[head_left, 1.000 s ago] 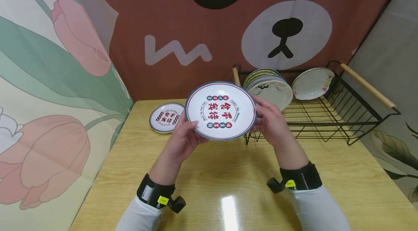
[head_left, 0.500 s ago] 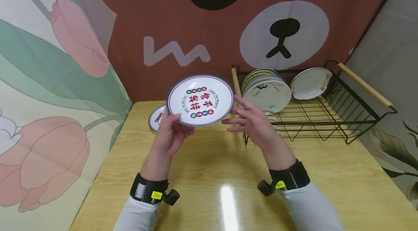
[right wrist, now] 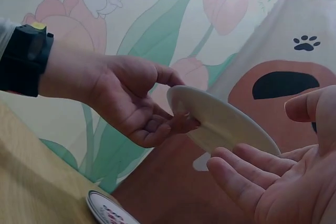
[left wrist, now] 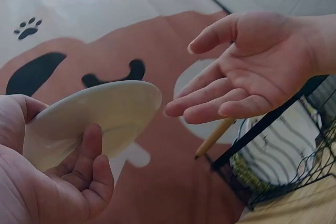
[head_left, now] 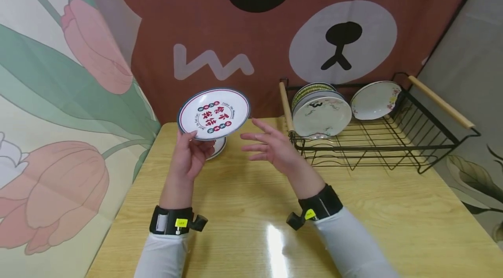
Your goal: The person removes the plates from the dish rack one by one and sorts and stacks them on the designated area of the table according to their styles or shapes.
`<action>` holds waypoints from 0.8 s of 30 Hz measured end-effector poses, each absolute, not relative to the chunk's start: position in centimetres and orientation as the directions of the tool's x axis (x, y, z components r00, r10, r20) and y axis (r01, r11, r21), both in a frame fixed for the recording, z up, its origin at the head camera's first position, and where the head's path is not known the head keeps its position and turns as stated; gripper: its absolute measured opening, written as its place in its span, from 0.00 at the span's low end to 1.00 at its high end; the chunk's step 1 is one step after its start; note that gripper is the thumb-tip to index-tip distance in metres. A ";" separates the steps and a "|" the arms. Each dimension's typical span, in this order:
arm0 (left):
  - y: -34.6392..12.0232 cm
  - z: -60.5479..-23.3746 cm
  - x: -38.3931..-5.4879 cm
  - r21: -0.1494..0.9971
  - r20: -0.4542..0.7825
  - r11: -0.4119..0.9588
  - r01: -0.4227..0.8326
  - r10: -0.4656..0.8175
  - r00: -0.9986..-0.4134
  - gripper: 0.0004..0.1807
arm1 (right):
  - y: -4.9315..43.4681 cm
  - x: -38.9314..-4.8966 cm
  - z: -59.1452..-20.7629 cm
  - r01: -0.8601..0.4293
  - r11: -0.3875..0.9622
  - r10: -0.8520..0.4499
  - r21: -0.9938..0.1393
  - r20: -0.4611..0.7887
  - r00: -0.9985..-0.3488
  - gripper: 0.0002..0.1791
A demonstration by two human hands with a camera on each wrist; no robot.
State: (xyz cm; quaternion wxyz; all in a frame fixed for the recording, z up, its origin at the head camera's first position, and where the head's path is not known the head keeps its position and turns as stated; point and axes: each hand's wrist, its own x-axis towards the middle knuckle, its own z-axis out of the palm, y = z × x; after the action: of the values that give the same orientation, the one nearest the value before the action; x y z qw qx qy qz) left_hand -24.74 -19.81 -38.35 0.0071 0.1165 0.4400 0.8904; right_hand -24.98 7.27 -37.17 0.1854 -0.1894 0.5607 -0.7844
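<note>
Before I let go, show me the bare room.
Bare: the table between left sleeve and right sleeve, also between right sleeve and rack; the rack's floor before the flowered dish. Crowded: the rack's left end, with stacked plates; table's back left, another plate partly behind your held plate.

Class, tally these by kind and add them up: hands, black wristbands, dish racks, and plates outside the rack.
Hands: 2 (left hand, right hand)
Black wristbands: 2 (left wristband, right wristband)
Dish racks: 1 (wire rack)
Plates outside the rack: 2 (held plate, table plate)
Total: 7
</note>
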 end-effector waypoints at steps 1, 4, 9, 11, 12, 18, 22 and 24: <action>-20.1 -38.5 -25.0 0.783 0.190 -0.617 0.085 0.107 -0.976 0.33 | 7.0 -25.2 -37.4 0.086 -0.298 -0.500 -0.951 0.079 -0.862 0.33; -20.8 -39.0 -25.6 0.786 0.142 -0.615 0.067 0.075 -0.987 0.33 | 6.3 -25.7 -38.2 0.113 -0.293 -0.482 -0.949 0.044 -0.875 0.33; -22.1 -40.1 -26.6 0.796 0.037 -0.605 0.024 0.010 -0.999 0.32 | 5.0 -26.6 -39.5 0.186 -0.322 -0.435 -0.928 -0.029 -0.900 0.32; -22.6 -40.6 -27.0 0.801 0.009 -0.598 0.016 -0.014 -1.000 0.31 | 4.5 -27.0 -39.9 0.223 -0.340 -0.419 -0.914 -0.065 -0.905 0.32; -22.8 -40.8 -27.1 0.801 -0.002 -0.598 0.013 -0.024 -1.000 0.31 | 4.3 -27.2 -40.2 0.237 -0.347 -0.413 -0.907 -0.079 -0.907 0.32; -23.8 -41.8 -27.7 0.805 -0.084 -0.593 -0.029 -0.066 -0.994 0.32 | 2.7 -28.3 -42.3 0.309 -0.338 -0.403 -0.889 -0.160 -0.901 0.33; -24.4 -42.7 -28.2 0.802 -0.144 -0.592 -0.075 -0.070 -0.987 0.33 | 2.0 -28.6 -44.0 0.333 -0.311 -0.411 -0.890 -0.190 -0.891 0.34; -24.6 -43.1 -28.4 0.804 -0.175 -0.588 -0.092 -0.085 -0.981 0.34 | 1.8 -28.6 -44.7 0.339 -0.296 -0.418 -0.893 -0.198 -0.886 0.34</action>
State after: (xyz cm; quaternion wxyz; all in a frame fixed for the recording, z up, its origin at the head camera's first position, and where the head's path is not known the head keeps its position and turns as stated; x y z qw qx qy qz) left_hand -28.44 -24.64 -43.15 0.0021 -0.0974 0.4541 0.8856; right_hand -28.61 1.77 -44.69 0.2355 -0.0364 0.5446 -0.8041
